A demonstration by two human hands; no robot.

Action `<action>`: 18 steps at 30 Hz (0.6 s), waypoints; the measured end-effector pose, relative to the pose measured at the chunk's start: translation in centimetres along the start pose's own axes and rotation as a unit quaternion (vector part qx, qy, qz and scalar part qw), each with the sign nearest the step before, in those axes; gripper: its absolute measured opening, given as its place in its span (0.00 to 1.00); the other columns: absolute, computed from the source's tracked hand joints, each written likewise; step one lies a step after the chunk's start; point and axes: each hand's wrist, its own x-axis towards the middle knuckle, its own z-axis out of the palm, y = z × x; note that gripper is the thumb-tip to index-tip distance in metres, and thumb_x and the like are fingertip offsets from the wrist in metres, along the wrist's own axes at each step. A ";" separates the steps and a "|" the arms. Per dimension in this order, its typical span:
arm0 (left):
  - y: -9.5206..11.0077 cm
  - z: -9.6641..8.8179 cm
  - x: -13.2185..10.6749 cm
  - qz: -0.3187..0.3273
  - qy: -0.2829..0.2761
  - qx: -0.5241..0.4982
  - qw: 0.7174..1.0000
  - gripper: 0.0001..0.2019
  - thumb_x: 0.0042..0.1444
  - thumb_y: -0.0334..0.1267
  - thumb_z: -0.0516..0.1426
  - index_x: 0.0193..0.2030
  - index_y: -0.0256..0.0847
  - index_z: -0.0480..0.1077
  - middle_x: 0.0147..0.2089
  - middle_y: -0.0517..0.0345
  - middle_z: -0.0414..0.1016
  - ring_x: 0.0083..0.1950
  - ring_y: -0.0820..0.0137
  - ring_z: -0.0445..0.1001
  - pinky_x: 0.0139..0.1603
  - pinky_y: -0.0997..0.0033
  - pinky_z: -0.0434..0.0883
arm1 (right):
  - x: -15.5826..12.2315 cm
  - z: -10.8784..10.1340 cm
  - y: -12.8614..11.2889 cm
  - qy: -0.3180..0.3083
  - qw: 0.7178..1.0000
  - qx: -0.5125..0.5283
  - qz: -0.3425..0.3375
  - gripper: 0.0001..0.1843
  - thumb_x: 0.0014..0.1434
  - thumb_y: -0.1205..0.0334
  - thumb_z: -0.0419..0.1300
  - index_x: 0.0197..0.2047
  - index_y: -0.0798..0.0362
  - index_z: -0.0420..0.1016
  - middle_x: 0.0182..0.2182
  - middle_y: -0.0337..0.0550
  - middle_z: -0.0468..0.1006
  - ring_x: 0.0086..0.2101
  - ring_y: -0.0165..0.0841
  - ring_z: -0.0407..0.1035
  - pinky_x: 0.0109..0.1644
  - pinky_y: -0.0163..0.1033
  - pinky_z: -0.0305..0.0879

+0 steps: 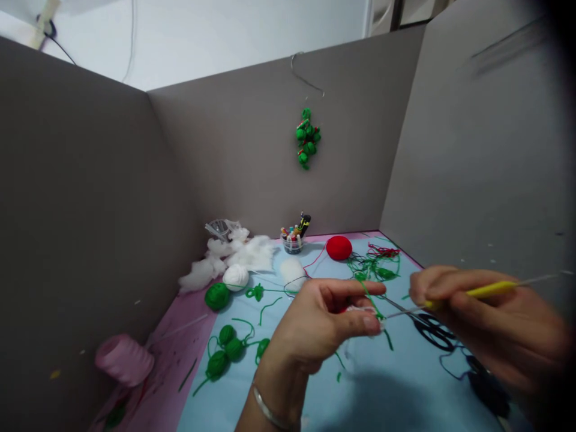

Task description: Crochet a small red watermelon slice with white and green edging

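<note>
While the left hand [315,327], a metal bangle [270,411] at its wrist, pinches a small white crocheted piece [362,312] between thumb and fingers, the right hand [490,324] holds a closed grip around a yellow-handled crochet hook [490,291]. The hook's thin metal shaft reaches left to the white piece, so the 2 hands work close together above the middle of the desk [166,384], which is covered by a light blue sheet [216,408] over a pink one. Just below the right hand, toward the right edge, lie black-handled scissors [434,333] and a loose dark blue thread [454,367].

Toward the left edge sit green yarn balls [217,363] joined by strands, and a pink spool [123,360] lies on its side near the left wall. Farther up are a green yarn ball [217,296], 2 white stuffed balls [236,277], and a heap of white fibre stuffing [243,255]. A clear plastic bag [219,229] rests on top of the stuffing by the far left corner. Along the far edge, a small round glass pot [292,245] holds pens and small bottles upright, and a red stuffed ball [339,248] sits beside it. Tangled green yarn [373,267] lies toward the far right corner. Grey partition walls [270,150] enclose the desk, with a green crocheted cluster [307,138] hanging from a wire hook [306,73] on the far one.
</note>
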 end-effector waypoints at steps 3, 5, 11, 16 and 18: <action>-0.5 0.6 0.2 0.015 0.037 -0.001 0.999 0.18 0.29 0.38 0.76 0.30 0.37 0.82 0.25 0.58 0.76 0.27 0.76 0.71 0.34 0.72 0.67 | 0.1 1.8 0.0 -0.056 0.991 0.090 0.085 0.14 0.50 0.46 0.72 0.25 0.48 0.84 0.21 0.43 0.76 0.22 0.31 0.70 0.23 0.35 0.71; -1.1 1.2 0.5 0.035 0.079 -0.019 0.996 0.18 0.25 0.35 0.77 0.27 0.37 0.80 0.24 0.59 0.77 0.27 0.75 0.72 0.35 0.71 0.68 | -0.3 2.6 0.6 -0.037 0.993 0.096 0.063 0.12 0.50 0.46 0.72 0.28 0.44 0.85 0.24 0.42 0.79 0.26 0.31 0.73 0.27 0.34 0.74; -1.9 2.2 1.2 0.052 0.080 -0.073 0.993 0.18 0.27 0.33 0.76 0.29 0.35 0.81 0.23 0.65 0.72 0.26 0.80 0.66 0.32 0.75 0.64 | -1.8 2.7 2.1 0.067 0.984 -0.083 -0.141 0.05 0.56 0.59 0.69 0.38 0.41 0.86 0.38 0.40 0.86 0.40 0.34 0.79 0.45 0.36 0.78; -1.9 1.8 1.2 0.055 0.125 -0.082 0.987 0.18 0.26 0.30 0.75 0.28 0.35 0.80 0.28 0.58 0.78 0.30 0.76 0.70 0.36 0.73 0.65 | -0.6 2.6 2.3 0.060 0.996 0.013 -0.060 0.07 0.54 0.51 0.71 0.35 0.43 0.86 0.33 0.42 0.86 0.30 0.32 0.79 0.33 0.32 0.78; -1.8 1.7 1.1 0.056 0.136 -0.077 0.986 0.18 0.27 0.30 0.75 0.30 0.35 0.80 0.30 0.56 0.79 0.32 0.74 0.71 0.38 0.72 0.66 | -0.1 2.5 2.5 0.048 0.997 0.058 -0.014 0.08 0.51 0.50 0.73 0.33 0.44 0.86 0.31 0.41 0.85 0.26 0.29 0.76 0.30 0.30 0.77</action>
